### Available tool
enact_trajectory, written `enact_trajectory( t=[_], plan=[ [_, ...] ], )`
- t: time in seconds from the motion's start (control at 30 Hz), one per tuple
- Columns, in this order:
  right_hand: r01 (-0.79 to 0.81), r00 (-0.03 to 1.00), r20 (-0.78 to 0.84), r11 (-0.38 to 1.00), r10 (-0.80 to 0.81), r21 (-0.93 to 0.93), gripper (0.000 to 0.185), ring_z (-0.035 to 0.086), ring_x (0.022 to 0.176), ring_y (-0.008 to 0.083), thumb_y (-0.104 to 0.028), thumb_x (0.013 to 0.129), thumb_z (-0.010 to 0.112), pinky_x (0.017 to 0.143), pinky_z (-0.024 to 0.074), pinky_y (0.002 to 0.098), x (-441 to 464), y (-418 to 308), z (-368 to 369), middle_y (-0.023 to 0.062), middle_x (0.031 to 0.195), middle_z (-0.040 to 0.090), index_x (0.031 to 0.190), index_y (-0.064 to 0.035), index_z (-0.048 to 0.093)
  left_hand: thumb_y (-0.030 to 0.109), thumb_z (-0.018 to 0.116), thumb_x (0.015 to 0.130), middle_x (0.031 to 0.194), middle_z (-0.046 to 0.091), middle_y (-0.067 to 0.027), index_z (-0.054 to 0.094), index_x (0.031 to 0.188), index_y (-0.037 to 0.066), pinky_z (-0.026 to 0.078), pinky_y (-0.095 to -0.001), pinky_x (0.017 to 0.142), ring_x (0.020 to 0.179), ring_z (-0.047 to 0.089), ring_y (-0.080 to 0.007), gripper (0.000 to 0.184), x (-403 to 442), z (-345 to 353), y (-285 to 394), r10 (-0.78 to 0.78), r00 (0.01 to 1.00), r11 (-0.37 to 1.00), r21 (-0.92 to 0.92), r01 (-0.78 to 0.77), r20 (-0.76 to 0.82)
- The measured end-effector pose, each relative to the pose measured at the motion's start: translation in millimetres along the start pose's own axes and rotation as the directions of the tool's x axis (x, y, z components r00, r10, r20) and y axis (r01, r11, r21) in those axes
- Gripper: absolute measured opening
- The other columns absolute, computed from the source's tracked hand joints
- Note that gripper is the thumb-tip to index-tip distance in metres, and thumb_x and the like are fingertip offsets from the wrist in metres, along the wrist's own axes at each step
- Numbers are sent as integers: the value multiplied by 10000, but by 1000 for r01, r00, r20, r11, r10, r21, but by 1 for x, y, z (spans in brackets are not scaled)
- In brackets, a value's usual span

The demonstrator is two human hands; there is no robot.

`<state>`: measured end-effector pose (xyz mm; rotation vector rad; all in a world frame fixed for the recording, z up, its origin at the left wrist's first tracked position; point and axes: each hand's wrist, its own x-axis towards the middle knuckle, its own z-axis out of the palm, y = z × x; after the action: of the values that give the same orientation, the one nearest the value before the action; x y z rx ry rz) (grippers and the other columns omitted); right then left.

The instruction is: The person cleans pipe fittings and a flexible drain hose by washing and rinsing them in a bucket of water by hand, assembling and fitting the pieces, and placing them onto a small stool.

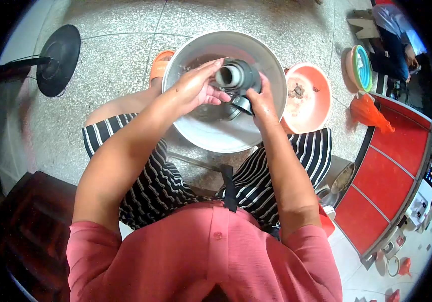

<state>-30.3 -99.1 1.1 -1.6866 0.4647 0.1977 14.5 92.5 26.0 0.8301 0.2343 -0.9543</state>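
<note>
A dark grey insulated jug (248,75) with a pale threaded neck is tilted over a wide metal basin (196,132), its round mouth facing up toward me. From the left, my left hand (201,89) cups the neck, thumb on the far side and fingers curled on the near side. My right hand (262,103) grips the jug's right side, near what looks like its handle. Below the jug, a dark, shiny curved piece (242,104) shows; whether it belongs to the jug I cannot tell. Water appears to lie in the basin.
A pink plastic basin (321,95) with dark scraps inside stands right of the metal one. Further right are a red-panelled counter (372,186), an orange plastic bag (369,115), stacked basins (362,68) and a seated person (399,43). A black round stand base (62,60) is at left.
</note>
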Motion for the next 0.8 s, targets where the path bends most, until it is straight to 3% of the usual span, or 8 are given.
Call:
enact_trajectory(
  t=[0.07, 0.1, 0.23, 0.4, 0.43, 0.47, 0.53, 0.8],
  plan=[
    [-300, 952, 175, 878, 251, 373, 554, 536, 959, 198, -29, 728, 565, 800, 467, 316, -2, 9, -2, 94, 1116, 497, 1240, -83, 362, 340, 414, 917, 1131, 498, -98, 263, 1351, 109, 495, -263, 626, 821, 610, -228, 515, -4, 7, 2, 22, 999, 999, 29, -23, 27],
    [-386, 922, 207, 829, 328, 405, 539, 544, 944, 191, -39, 749, 575, 793, 473, 314, -8, 2, -1, 88, 1104, 504, 1237, -89, 352, 330, 417, 916, 1138, 498, -97, 256, 1355, 99, 493, -265, 644, 831, 609, -226, 521, -4, 6, -1, 25, 999, 998, 53, -27, 37],
    [-382, 920, 235, 852, 314, 358, 536, 520, 969, 198, -29, 761, 489, 816, 449, 312, -11, 17, -5, 97, 1084, 502, 1268, -78, 323, 288, 487, 886, 1163, 504, -89, 267, 1345, 48, 475, -260, 701, 902, 585, -185, 562, -2, 6, -2, 14, 1000, 968, 251, -19, 22],
    [20, 997, 71, 1000, -22, 21, 584, 496, 1002, 218, -23, 658, 583, 866, 405, 308, -6, 27, -1, 113, 1088, 492, 1207, -76, 392, 82, 590, 774, 1031, 572, -80, 430, 1222, 32, 443, -254, 738, 896, 553, -149, 478, 12, -4, -21, 171, 980, 688, 724, -42, -105],
    [94, 993, 76, 993, -89, -72, 578, 496, 1001, 217, -25, 651, 587, 868, 401, 309, -7, 23, 0, 115, 1086, 492, 1197, -74, 402, 124, 627, 714, 946, 603, -165, 530, 1026, 0, 443, -335, 753, 875, 585, -260, 350, 16, -9, -30, 338, 937, 610, 778, -150, -85],
    [167, 984, 86, 972, -154, -164, 572, 496, 1000, 216, -27, 644, 591, 871, 398, 310, -9, 19, 2, 118, 1084, 493, 1186, -72, 412, 123, 627, 712, 950, 602, -181, 532, 1020, 1, 441, -343, 756, 885, 585, -278, 345, 18, -16, -36, 353, 931, 540, 833, -121, -94],
    [189, 981, 65, 969, -181, -157, 569, 497, 1001, 215, -35, 638, 600, 875, 394, 310, -13, 14, 4, 118, 1073, 499, 1176, -71, 420, 122, 627, 707, 960, 599, -213, 537, 1008, 3, 437, -359, 760, 905, 584, -313, 336, 10, -4, -23, 385, 917, 384, 921, -61, -99],
    [47, 999, 23, 991, -45, -128, 576, 522, 963, 220, -69, 624, 634, 854, 407, 313, -13, 24, 2, 115, 1040, 519, 1161, -64, 425, 122, 602, 718, 938, 608, -223, 537, 1042, -41, 435, -357, 805, 924, 580, -337, 368, 23, -12, -29, 332, 941, 437, 894, -94, -63]
  ],
)
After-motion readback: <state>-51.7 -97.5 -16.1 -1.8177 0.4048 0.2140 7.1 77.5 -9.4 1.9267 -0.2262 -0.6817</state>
